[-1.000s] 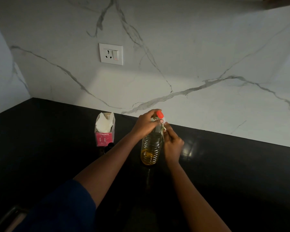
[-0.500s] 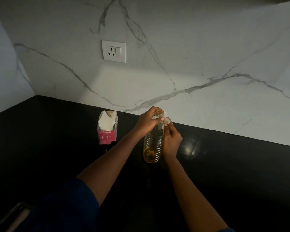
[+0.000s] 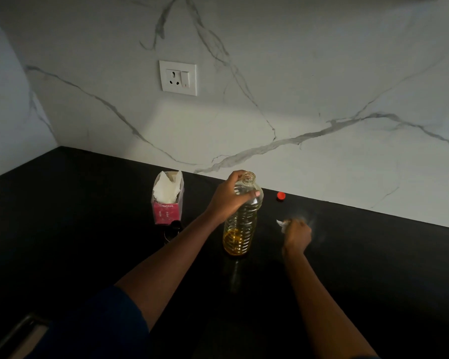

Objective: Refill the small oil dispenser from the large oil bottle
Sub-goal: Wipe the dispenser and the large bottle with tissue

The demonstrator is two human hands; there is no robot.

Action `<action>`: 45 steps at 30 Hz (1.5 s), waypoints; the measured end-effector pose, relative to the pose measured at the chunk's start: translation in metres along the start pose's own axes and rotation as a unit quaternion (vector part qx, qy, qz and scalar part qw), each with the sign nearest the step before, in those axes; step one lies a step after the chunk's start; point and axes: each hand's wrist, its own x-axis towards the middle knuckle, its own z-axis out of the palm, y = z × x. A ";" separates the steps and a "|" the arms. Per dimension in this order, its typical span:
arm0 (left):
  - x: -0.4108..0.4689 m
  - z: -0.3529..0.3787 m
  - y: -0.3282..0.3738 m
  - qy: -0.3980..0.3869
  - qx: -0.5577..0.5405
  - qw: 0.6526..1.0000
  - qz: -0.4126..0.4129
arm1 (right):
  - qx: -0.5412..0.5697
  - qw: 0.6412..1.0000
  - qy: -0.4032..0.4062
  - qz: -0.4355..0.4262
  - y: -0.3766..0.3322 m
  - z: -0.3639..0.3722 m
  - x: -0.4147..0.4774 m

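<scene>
The large clear oil bottle (image 3: 240, 226) stands upright on the black counter (image 3: 360, 255), its mouth uncapped and a little yellow oil at the bottom. My left hand (image 3: 228, 198) grips its shoulder just below the neck. Its red cap (image 3: 281, 195) lies on the counter by the wall, to the right. My right hand (image 3: 297, 230) is blurred, low over the counter right of the bottle, pinching a small white scrap (image 3: 280, 223). A small dark object (image 3: 173, 229), possibly the small dispenser, stands in front of the pink box; it is too dark to make out.
A pink tissue box (image 3: 166, 206) with white paper sticking out stands left of the bottle. A white wall socket (image 3: 178, 77) sits on the marble backsplash. A metal handle (image 3: 13, 335) shows at the bottom left corner.
The red cap has come off the bottle and now lies by the wall. My right hand has moved away from the bottle neck to the right with a white scrap. My left hand slid down to the bottle's shoulder.
</scene>
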 end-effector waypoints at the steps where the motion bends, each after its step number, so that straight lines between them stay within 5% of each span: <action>1: 0.000 0.000 -0.001 0.002 -0.001 1.000 -0.002 | -0.011 1.000 -0.019 0.010 0.000 0.001 0.012; 11: 0.018 0.008 -0.019 0.034 0.006 0.999 -0.004 | -0.251 0.956 -0.140 -0.059 -0.012 0.025 0.105; 22: 0.041 0.020 -0.026 0.042 -0.038 0.998 -0.009 | -0.417 0.897 -0.126 -0.071 0.008 0.076 0.197; 45: 0.039 0.014 -0.020 0.006 -0.031 0.999 -0.021 | -0.475 0.854 -0.121 -0.172 0.008 0.078 0.193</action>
